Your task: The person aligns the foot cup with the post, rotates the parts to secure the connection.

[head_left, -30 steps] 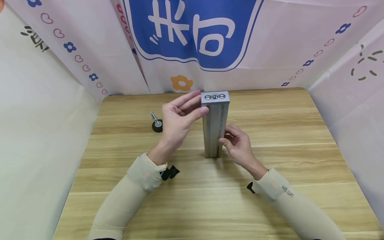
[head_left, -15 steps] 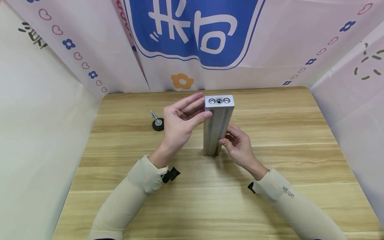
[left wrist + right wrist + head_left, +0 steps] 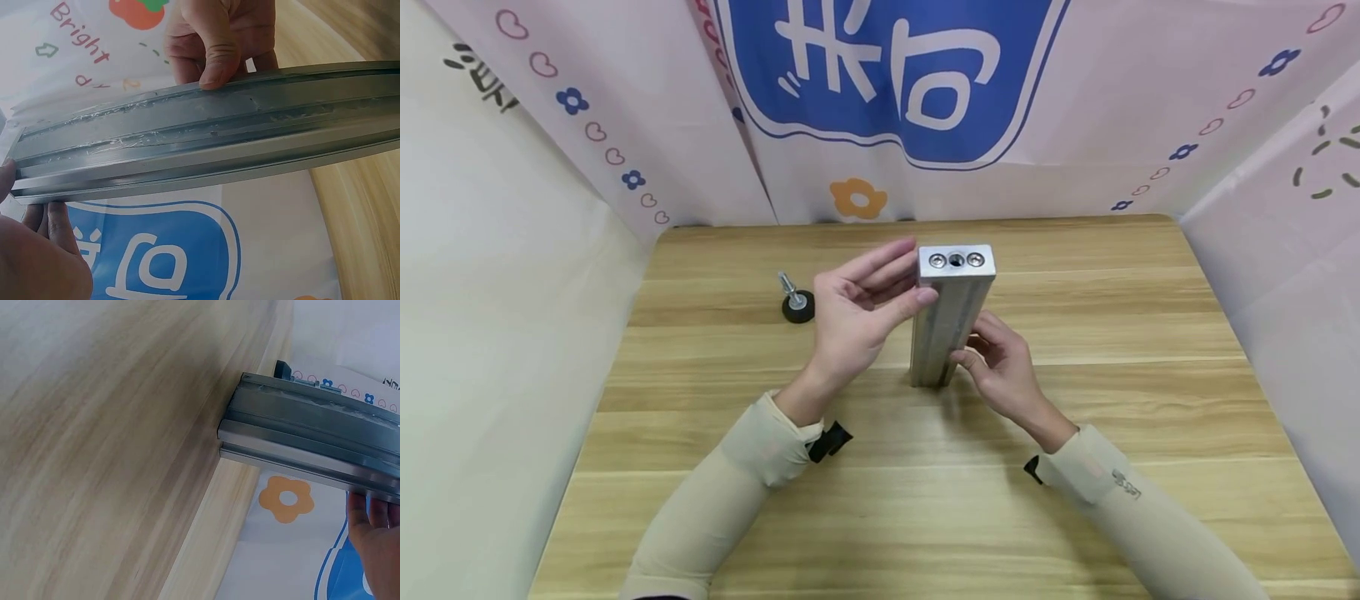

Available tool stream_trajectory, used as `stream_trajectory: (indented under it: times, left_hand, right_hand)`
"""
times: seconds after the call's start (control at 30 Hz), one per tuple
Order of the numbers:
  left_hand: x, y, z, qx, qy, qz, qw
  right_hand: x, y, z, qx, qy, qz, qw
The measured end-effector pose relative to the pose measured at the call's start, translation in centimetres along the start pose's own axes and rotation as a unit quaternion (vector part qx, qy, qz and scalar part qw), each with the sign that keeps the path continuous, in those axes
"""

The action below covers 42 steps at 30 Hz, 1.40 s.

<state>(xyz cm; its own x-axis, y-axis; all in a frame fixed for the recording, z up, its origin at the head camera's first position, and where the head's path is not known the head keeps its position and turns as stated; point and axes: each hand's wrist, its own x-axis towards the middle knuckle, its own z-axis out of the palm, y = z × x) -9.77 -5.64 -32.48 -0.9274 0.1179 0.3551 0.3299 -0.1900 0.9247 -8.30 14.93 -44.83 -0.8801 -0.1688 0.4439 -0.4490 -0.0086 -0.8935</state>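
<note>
A grooved metal profile (image 3: 942, 329) stood on end on the wooden desk (image 3: 850, 533), about midway between its left and right edges and well in from its far edge. Its top was a flat end plate (image 3: 957, 273) with a screw on either side of a central hole.

The left hand (image 3: 850, 321) pinched the profile just below that plate, its thumb on the near face and its other fingers round toward the far side, parted only as far as the profile was thick. The right hand (image 3: 1003, 367) held the profile lower down, from the side of the desk's right edge, with its thumb and fingers on opposite faces, again spread no wider than the profile. Wrinkled, shiny streaks ran along the grooves in the left wrist view.

Toward the far left corner of the desk, just beside the left hand, a levelling foot (image 3: 798, 307) rested on its round black base, its threaded stem pointing up. Beyond the far edge hung a white cloth (image 3: 1075, 187) with a blue panel and an orange flower.
</note>
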Motion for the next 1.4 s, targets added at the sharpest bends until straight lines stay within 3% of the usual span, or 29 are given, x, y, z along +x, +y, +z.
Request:
stream_trajectory:
  times: [0.5, 0.87, 1.1, 1.4]
  left_hand:
    - [-0.4, -0.6, -0.1, 0.026, -0.008, 0.023, 0.9994]
    - [-0.3, -0.6, -0.3, 0.023, -0.017, 0.019, 0.9994]
    - [-0.3, -0.4, -0.1, 0.020, -0.018, 0.024, 0.9993]
    - [-0.4, -0.5, -0.2, 0.023, -0.017, 0.028, 0.9992]
  right_hand:
    - [-0.3, -0.1, -0.3, -0.006, -0.010, -0.004, 1.000]
    - [0.1, -1.2, -1.2, -0.018, -0.038, 0.008, 0.999]
    - [1.9, -4.2, -1.9, 0.004, -0.015, -0.051, 0.999]
    - [4.9, -8.5, -1.6, 0.035, 0.012, -0.133, 0.990]
